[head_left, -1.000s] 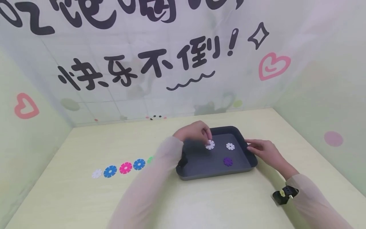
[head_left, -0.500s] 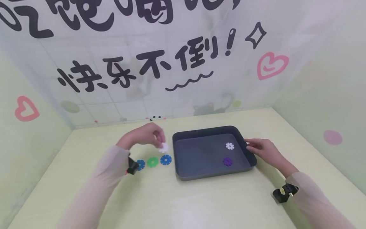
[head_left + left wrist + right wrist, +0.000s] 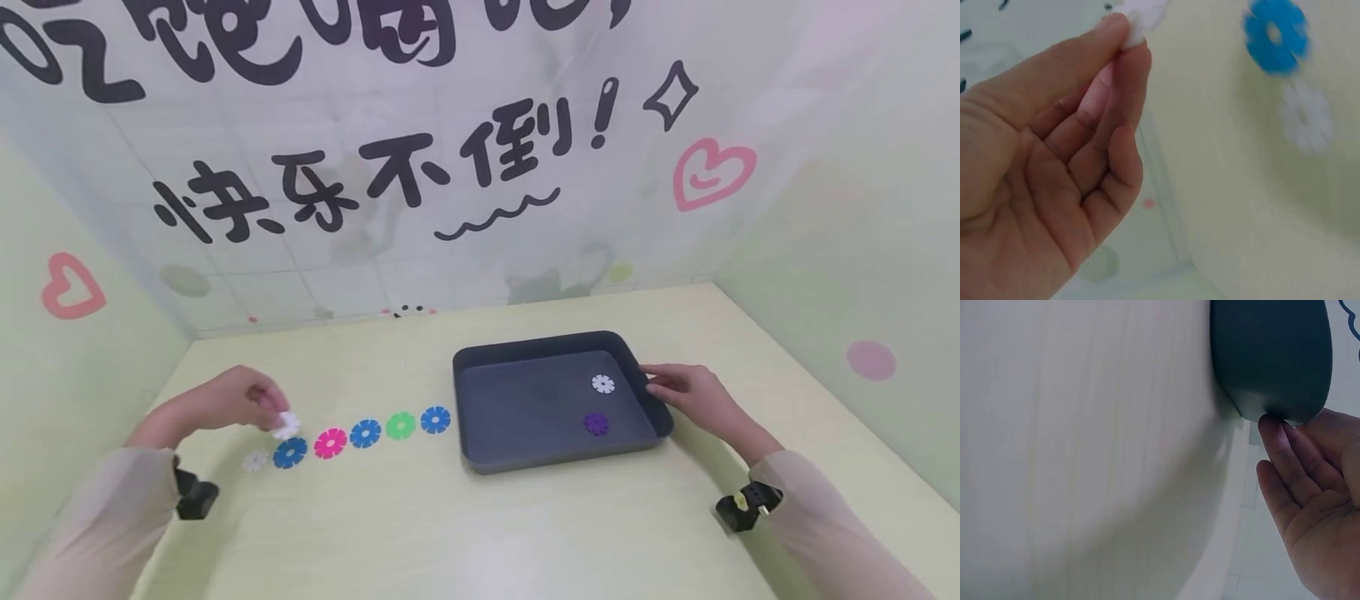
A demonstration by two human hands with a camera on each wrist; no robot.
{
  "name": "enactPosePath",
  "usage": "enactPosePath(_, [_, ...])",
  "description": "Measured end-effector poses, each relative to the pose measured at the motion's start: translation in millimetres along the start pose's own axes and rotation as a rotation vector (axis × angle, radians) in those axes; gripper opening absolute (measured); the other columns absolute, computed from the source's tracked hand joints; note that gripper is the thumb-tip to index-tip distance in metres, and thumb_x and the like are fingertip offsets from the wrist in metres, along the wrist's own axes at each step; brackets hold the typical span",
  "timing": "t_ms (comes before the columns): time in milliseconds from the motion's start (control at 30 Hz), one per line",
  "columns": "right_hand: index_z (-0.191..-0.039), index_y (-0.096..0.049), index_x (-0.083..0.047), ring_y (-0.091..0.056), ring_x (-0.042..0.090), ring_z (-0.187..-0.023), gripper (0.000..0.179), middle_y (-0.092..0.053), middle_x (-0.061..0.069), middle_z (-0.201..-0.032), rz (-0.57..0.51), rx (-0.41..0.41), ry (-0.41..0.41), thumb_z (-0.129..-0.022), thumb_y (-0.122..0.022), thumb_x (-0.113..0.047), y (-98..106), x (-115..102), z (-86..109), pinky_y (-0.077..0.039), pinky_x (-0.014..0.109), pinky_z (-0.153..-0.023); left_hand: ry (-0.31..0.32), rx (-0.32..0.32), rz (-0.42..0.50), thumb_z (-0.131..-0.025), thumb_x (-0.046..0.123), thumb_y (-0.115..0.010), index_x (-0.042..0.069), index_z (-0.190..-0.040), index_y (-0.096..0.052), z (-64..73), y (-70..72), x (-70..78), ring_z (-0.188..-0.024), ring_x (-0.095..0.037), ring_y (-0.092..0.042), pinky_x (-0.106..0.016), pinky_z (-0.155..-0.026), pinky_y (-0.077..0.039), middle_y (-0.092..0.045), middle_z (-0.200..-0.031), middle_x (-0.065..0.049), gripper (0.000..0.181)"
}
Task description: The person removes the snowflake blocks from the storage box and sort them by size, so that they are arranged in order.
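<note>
My left hand (image 3: 238, 398) pinches a white notched plastic disc (image 3: 286, 426) between thumb and fingertips, just above and behind a blue disc (image 3: 289, 453) at the left of a row. Beyond it in the left wrist view, that blue disc (image 3: 1275, 36) and a white disc (image 3: 1305, 117) lie blurred on the table. At the other side, my right hand (image 3: 693, 397) holds the right rim of a dark grey tray (image 3: 562, 460), fingers against its outer wall (image 3: 1272, 362). Inside the tray lie a white disc (image 3: 603, 384) and a purple disc (image 3: 597, 424).
The row on the pale table (image 3: 480, 533) runs from a white disc (image 3: 255, 461) through blue, a pink disc (image 3: 330, 443), blue, a green disc (image 3: 401, 426) and a blue disc (image 3: 435, 420) near the tray's left wall. Printed walls enclose the table's back and sides.
My left hand has taken a white disc out of the tray and carried it left over the row to its left part. The right hand stays at the tray's rim.
</note>
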State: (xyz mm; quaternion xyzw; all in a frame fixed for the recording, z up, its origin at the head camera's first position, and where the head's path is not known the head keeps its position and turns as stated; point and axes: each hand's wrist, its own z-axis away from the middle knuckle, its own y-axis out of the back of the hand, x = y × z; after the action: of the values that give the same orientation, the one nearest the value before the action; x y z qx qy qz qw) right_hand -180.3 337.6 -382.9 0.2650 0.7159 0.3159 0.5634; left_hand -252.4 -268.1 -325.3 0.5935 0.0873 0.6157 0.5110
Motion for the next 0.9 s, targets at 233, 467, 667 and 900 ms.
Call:
enactPosePath(233, [-0.118,-0.055,0.009,-0.063,0.033,-0.09,0.035,-0.063,0.023,-0.105,0.011,0.013,-0.001,-0.087,-0.061,-0.006,0,0,0.7,-0.049,0.025,-0.071,0.145,0.019,0.039,-0.079,0.016,-0.07,-0.003,-0.095,-0.062,33.8,7.0,-57.8,-0.067,-0.016,-0.055,-0.03,-0.058,-0.046,-0.062,-0.079,-0.005,0.027])
enactPosePath(467, [-0.118,-0.056,0.009,-0.063,0.032,-0.09,0.035,-0.063,0.022,-0.103,0.013,0.017,0.002,-0.087,-0.062,-0.006,-1,0,0.2,-0.049,0.024,-0.071,0.218,0.056,0.074,-0.08,0.019,-0.07,-0.005,-0.098,-0.063,47.4,1.7,-86.0,-0.062,-0.01,-0.05,-0.024,-0.054,-0.042,-0.062,-0.082,-0.003,0.031])
enactPosePath(667, [-0.118,-0.056,0.009,-0.063,0.032,-0.09,0.035,-0.063,0.022,-0.103,0.013,0.022,0.014,-0.087,-0.061,-0.005,-2,0,-0.2,-0.049,0.024,-0.071,0.199,0.111,0.049,-0.081,0.013,-0.069,-0.009,-0.097,-0.063,45.5,-6.2,-98.7,-0.065,-0.009,-0.048,-0.025,-0.057,-0.042,-0.062,-0.082,-0.004,0.028])
enactPosePath(900, [-0.118,-0.055,0.009,-0.063,0.032,-0.09,0.035,-0.063,0.022,-0.103,0.019,0.019,0.007,-0.087,-0.061,-0.006,-1,0,0.5,-0.049,0.025,-0.071,0.169,0.131,0.009,-0.079,0.012,-0.07,-0.009,-0.096,-0.063,41.3,-10.2,-101.4,-0.069,-0.007,-0.048,-0.023,-0.06,-0.042,-0.062,-0.086,-0.005,0.027])
